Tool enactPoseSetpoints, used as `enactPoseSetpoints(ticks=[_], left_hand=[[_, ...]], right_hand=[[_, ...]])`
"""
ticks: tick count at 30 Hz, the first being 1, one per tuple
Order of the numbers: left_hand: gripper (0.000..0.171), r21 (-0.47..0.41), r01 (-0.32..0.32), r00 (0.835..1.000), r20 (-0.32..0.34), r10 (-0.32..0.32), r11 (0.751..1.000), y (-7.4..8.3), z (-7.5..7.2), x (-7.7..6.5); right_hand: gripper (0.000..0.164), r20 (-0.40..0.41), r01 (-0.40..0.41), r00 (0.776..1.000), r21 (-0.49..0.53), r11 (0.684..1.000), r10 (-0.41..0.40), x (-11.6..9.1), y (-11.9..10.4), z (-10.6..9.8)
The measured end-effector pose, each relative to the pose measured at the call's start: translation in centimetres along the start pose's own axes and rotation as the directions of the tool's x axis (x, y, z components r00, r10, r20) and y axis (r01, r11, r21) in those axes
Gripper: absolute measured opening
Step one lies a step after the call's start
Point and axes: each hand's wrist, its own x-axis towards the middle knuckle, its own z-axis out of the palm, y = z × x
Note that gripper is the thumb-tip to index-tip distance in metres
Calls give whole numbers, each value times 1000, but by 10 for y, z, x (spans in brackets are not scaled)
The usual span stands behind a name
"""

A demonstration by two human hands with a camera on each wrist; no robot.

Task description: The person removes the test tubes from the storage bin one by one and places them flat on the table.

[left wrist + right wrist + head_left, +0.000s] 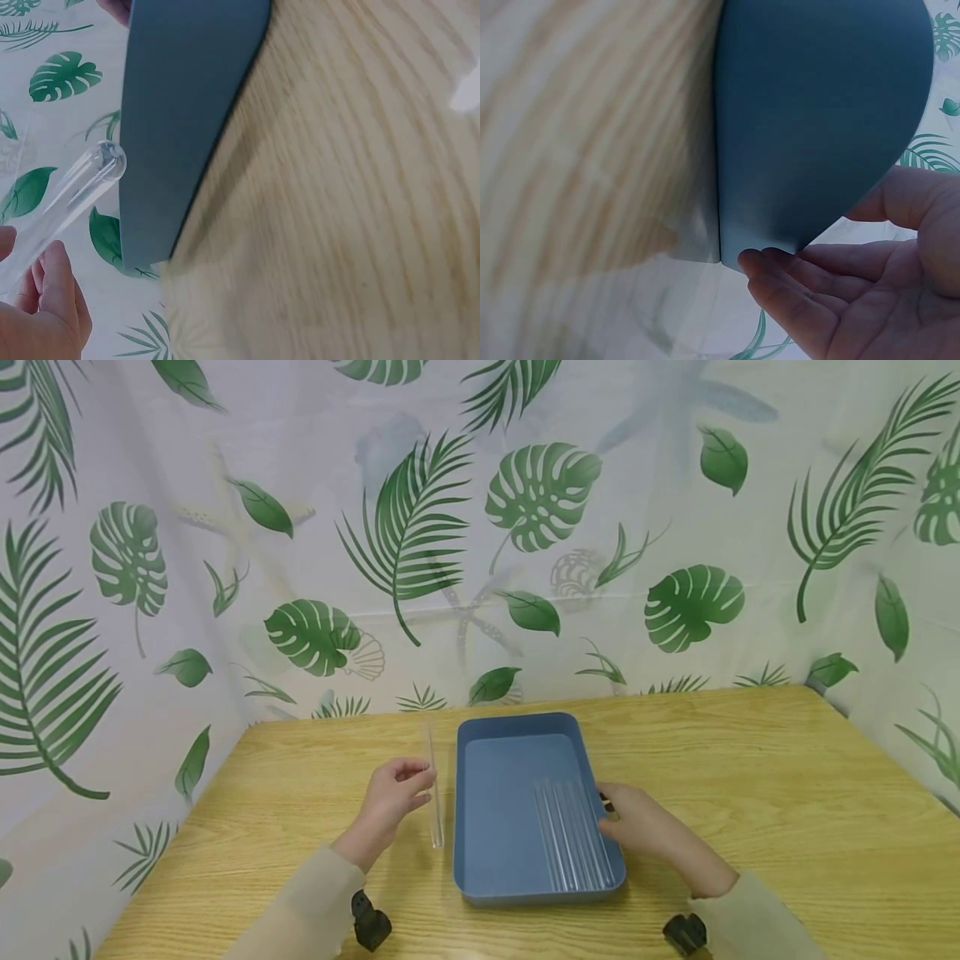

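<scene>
My left hand [390, 795] pinches a clear test tube [438, 828] between thumb and fingers, just left of the blue tray [495, 827]. The tube stands nearly upright in the head view, and its rounded end [112, 160] shows in the left wrist view. Inside the tray, several more clear test tubes [564, 847] lie side by side along the right part. My right hand [637, 820] holds the tray's right side; in the right wrist view its fingers [810, 300] touch the outer wall [817, 120], with the thumb at the rim.
The tray sits on a wood-grain table [750, 777]. Behind and beside the table hangs a white cloth [615, 635] with green leaf prints. A black wrist device [371, 922] is below the left sleeve, another [684, 935] by the right one.
</scene>
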Motion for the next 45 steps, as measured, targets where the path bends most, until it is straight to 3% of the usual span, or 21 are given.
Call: enactPoseSetpoints(ticks=[5,20,28,45], left_hand=[[23,7,17,1000,0,-17,1000,-5,-5,1],[22,137,75,997,-26,-72,988,-14,-11,10],[19,228,114,993,-50,-105,967,-17,-9,14],[13,355,100,995,-16,-101,930,-22,-5,16]], right_hand=[[47,-12,25,1000,-10,1000,-25,1,2,0],[48,15,17,1000,2,1000,-17,2,6,2],[49,22,20,1000,9,1000,-21,2,5,1],[50,21,16,1000,10,1000,-16,1,5,0]])
